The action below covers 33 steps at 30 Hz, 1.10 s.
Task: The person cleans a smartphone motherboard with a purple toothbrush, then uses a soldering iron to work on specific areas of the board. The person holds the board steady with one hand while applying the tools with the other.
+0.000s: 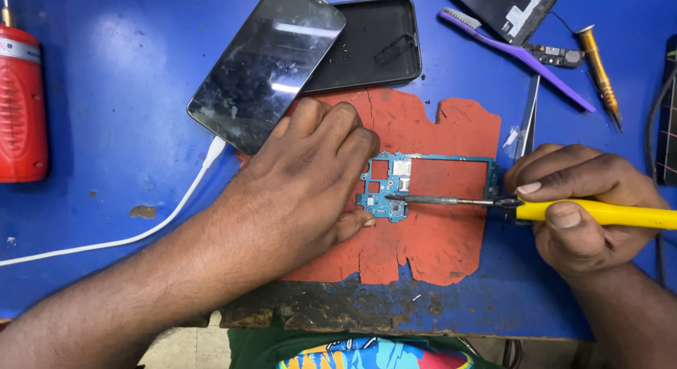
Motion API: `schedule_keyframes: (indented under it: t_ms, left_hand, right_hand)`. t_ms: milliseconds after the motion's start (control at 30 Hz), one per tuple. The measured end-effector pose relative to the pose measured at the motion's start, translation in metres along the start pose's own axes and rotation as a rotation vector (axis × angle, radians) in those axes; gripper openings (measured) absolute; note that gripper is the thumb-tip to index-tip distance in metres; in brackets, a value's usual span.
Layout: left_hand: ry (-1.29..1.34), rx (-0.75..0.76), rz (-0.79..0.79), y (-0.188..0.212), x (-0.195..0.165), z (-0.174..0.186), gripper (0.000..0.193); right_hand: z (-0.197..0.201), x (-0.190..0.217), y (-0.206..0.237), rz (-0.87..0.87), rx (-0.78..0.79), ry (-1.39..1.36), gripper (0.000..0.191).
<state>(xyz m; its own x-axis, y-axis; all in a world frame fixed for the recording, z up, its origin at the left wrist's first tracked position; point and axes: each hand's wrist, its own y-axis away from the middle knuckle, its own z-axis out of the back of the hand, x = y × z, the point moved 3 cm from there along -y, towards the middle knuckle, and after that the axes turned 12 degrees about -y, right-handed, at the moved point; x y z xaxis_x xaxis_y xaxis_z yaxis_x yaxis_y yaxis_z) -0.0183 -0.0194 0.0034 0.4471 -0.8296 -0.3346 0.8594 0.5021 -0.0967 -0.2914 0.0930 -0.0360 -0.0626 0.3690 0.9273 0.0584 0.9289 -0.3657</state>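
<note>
Here the left hand [303, 179] presses flat on the circuit board [395, 189], steadying it, while the right hand's [575, 207] closed grip aims the soldering iron [493, 203] at it.

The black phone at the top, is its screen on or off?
Off. The black phone has a dark screen showing only glare and smudges.

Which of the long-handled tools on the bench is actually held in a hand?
The yellow-handled soldering iron, gripped by the right hand. The purple brush and gold screwdriver lie untouched.
</note>
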Motion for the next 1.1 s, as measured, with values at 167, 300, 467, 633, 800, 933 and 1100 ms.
schedule_keyframes:
  t_ms: [167, 300, 467, 633, 800, 933, 1100]
  left_hand:
    - [-0.002, 0.005, 0.0, -0.0004, -0.0004, -0.0001, 0.071]
    - [-0.002, 0.004, 0.0, -0.0003, -0.0002, 0.0004, 0.071]
    - [0.014, 0.02, 0.004, -0.0004, -0.0007, -0.0009, 0.071]
    - [0.002, 0.009, -0.001, 0.0008, -0.0004, -0.0002, 0.072]
    - [-0.005, 0.003, -0.002, 0.0005, -0.0005, 0.0, 0.072]
    - [0.001, 0.01, -0.003, 0.0002, -0.0001, 0.0001, 0.072]
    - [0.0, -0.003, 0.0, 0.0002, -0.0002, 0.0009, 0.072]
  right_hand:
    - [0.0002, 0.0002, 0.0009, 0.002, -0.014, -0.015, 0.028]
    - [0.0013, -0.001, 0.0018, -0.006, -0.03, -0.018, 0.028]
    - [0.0021, 0.0004, 0.0036, -0.027, -0.022, -0.026, 0.03]
    - [0.0019, 0.0014, 0.0043, -0.041, -0.043, -0.017, 0.03]
    - [0.0014, 0.0009, 0.0029, -0.037, -0.018, -0.016, 0.031]
    - [0.0018, 0.0011, 0.003, -0.022, -0.013, 0.005, 0.031]
    - [0.0035, 0.0022, 0.0045, -0.02, -0.051, 0.006, 0.031]
